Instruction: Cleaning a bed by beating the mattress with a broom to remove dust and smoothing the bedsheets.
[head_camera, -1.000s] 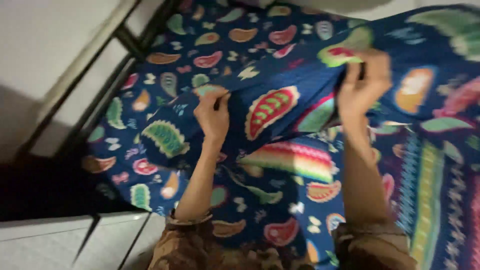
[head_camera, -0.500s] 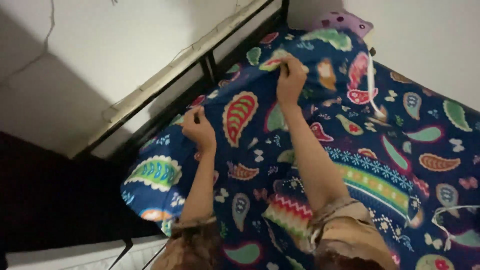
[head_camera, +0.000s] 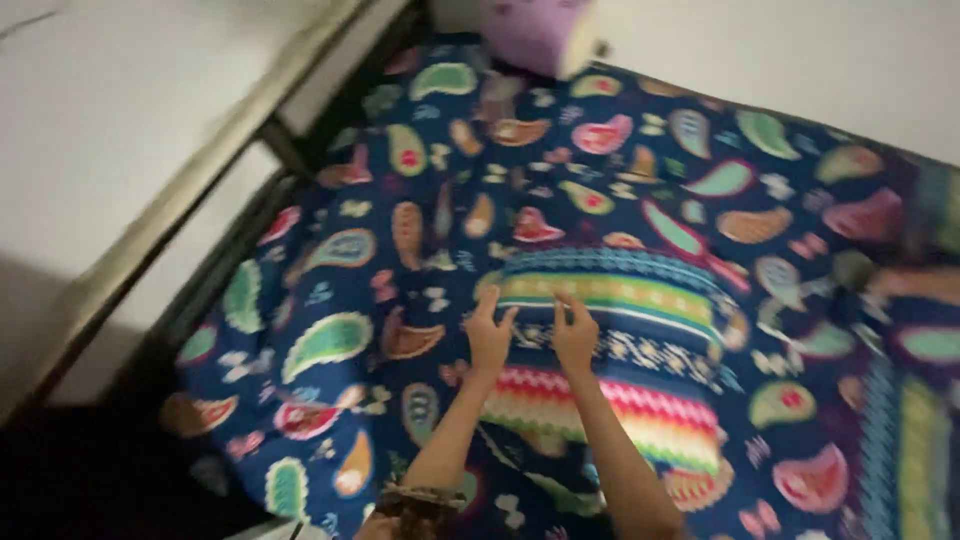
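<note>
A dark blue bedspread (head_camera: 620, 200) with bright paisley shapes and striped bands lies spread over the bed. My left hand (head_camera: 490, 335) and my right hand (head_camera: 575, 335) rest side by side, fingers spread, palms down on a striped band of the cloth near the middle. Neither hand holds a fold of the fabric. My forearms reach up from the bottom edge, brown sleeves at the wrists.
A dark metal bed frame rail (head_camera: 215, 275) runs along the left side against a pale wall (head_camera: 110, 110). A purple pillow or cushion (head_camera: 535, 30) sits at the head of the bed by the far wall. The view is blurred.
Both hands let go of the lifted edge of the bedspread and drew back toward me. The cloth now lies flat and the hands press on it, close together.
</note>
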